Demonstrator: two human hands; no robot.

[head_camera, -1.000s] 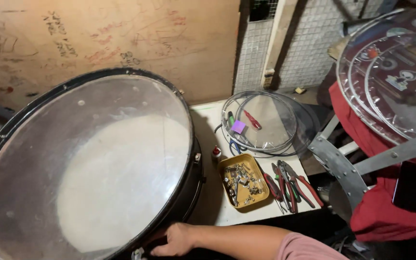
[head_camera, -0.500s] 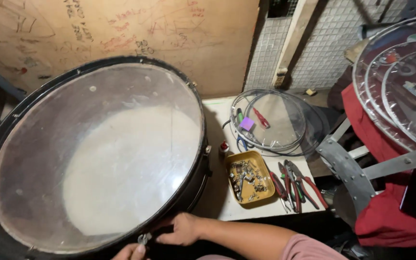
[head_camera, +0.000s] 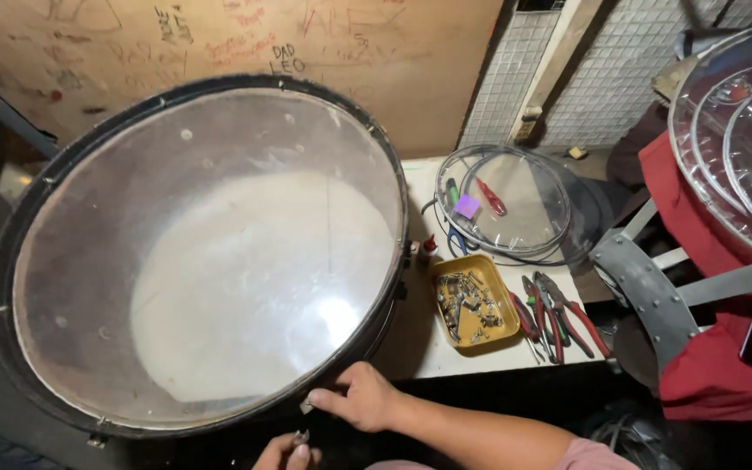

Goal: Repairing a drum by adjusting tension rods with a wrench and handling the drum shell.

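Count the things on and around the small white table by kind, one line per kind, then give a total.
Large drum: 1
Yellow tray of small metal parts: 1
Red-handled pliers: about 3, overlapping
Clear drum heads on the table: 2, stacked
Small purple piece: 1
Total: about 8

A tray of screws [head_camera: 472, 300] lies between drum [head_camera: 202, 252] and pliers [head_camera: 559, 313].
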